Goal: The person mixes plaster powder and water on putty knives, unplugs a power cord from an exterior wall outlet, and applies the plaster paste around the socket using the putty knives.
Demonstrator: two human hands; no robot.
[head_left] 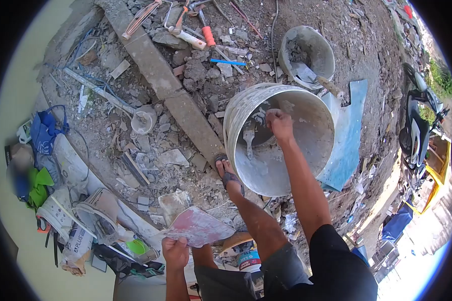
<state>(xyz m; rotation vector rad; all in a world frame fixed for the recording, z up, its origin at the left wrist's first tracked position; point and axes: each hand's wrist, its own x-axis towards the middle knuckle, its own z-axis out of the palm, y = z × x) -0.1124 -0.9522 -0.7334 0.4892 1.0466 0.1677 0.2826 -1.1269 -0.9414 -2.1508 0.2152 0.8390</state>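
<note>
My left hand (pixel 176 253) grips the edge of a thin flat board (pixel 198 228), pinkish and smeared with whitish residue. The board is held low, in front of my legs. My right hand (pixel 279 124) reaches over the mouth of a large whitish bucket (pixel 329 143), its fingers curled closed; anything inside them is hidden. Left of that hand, a flat tool like a putty knife or brush (pixel 249 138), coated in pale residue, lies against the bucket's inner wall. Grey-white residue coats the bucket's inside.
A smaller bucket (pixel 285 55) holding a trowel (pixel 305 73) stands beyond the big one. A blue sheet (pixel 357 120) lies to the right. Hammers (pixel 207 36) and rubble lie ahead, by a concrete strip (pixel 186 115). Bags (pixel 45 133) line the left wall; a motorcycle (pixel 416 120) stands right.
</note>
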